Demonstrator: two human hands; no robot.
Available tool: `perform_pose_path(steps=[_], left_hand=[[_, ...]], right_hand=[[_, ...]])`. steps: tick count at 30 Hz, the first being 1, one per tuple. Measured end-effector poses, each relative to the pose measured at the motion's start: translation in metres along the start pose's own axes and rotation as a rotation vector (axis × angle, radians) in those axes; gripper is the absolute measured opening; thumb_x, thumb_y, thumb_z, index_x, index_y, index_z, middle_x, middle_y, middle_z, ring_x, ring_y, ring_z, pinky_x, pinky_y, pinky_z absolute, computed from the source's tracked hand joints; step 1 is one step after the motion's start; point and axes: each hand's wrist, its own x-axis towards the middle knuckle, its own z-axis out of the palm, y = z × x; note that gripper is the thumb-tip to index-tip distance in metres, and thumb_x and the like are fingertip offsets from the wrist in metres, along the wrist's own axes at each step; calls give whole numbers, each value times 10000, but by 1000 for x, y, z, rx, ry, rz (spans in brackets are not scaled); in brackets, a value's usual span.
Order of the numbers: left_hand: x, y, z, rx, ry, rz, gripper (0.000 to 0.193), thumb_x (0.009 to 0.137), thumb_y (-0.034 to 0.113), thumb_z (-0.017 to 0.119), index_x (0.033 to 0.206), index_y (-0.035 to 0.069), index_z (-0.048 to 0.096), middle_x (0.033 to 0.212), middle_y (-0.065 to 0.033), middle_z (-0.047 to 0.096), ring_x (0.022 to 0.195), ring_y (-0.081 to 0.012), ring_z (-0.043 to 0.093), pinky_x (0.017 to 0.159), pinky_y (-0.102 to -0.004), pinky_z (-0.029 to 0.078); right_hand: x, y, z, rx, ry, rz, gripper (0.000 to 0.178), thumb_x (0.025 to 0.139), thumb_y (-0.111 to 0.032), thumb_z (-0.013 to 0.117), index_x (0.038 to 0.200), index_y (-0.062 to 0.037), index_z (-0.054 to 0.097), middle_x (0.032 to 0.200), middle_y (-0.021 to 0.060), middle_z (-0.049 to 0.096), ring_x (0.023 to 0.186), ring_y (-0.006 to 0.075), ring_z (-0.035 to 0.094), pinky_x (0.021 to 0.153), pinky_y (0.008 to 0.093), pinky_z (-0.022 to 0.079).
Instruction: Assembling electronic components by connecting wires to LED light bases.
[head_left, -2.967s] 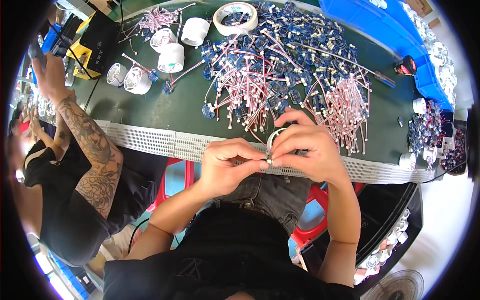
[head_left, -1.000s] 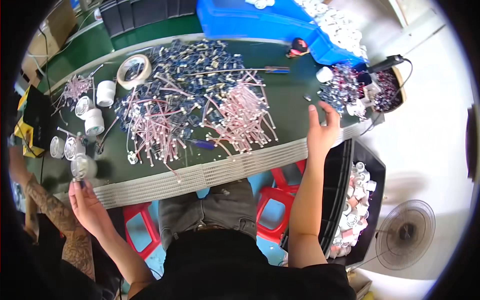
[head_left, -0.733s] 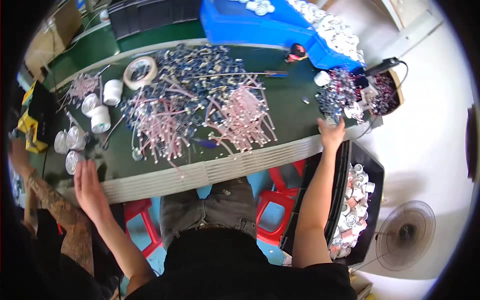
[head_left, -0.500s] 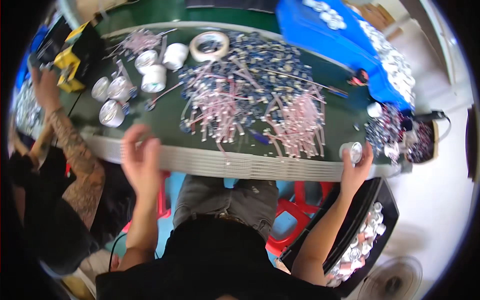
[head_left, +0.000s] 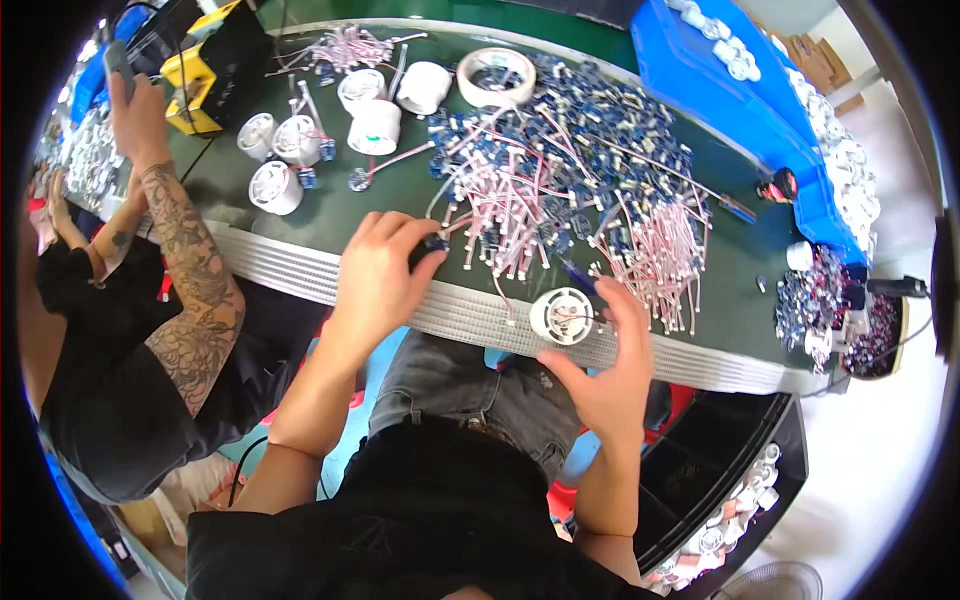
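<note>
My left hand (head_left: 385, 275) is over the bench's front edge, thumb and fingertips pinched on a small dark circuit board (head_left: 435, 242) at the near left side of the wire pile. A white round plastic housing (head_left: 562, 316), with a slotted face and a thin reddish wire across it, sits at the front edge in the middle. My right hand (head_left: 612, 365) is just right of it, thumb and fingers spread about the housing without closing on it. Beyond both hands lies a heap of circuit boards (head_left: 590, 150) with pink-and-white wire leads (head_left: 510, 215).
Several white housings (head_left: 375, 127) and a tape roll (head_left: 497, 77) stand at the back left. A screwdriver (head_left: 735, 207) lies right of the heap, near a blue bin (head_left: 740, 110). A co-worker's tattooed arm (head_left: 190, 260) is at left. A black crate (head_left: 790, 440) stands below right.
My right hand has brought the white housing from the far right to the middle and loosened its fingers. My left hand has moved right and closed on a small circuit board.
</note>
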Motion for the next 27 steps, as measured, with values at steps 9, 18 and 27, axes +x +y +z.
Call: perform_pose_path(steps=[9, 18, 27], left_hand=[[3, -5, -4, -23, -35, -15, 302, 722, 71, 734, 1018, 43, 682, 938, -116, 614, 902, -313, 579, 811, -404, 491], [-5, -10, -16, -238, -106, -79, 361, 711, 14, 734, 1059, 41, 640, 955, -101, 639, 897, -264, 630, 803, -335, 511], [-9, 2, 0, -951, 90, -212, 275, 776, -127, 656, 1019, 0, 636, 969, -88, 638, 897, -167, 624, 789, -281, 491]], right_hand=[[13, 11, -33, 54, -236, 72, 387, 747, 8, 721, 1124, -54, 657, 1040, 118, 665, 910, 249, 648, 779, 339, 515], [14, 15, -28, 30, -94, -50, 180, 769, -35, 746, 945, -36, 710, 890, 103, 689, 804, 246, 662, 707, 307, 508], [27, 26, -23, 360, -64, -50, 127, 797, 30, 713, 912, 36, 662, 924, 125, 692, 862, 205, 655, 808, 323, 509]])
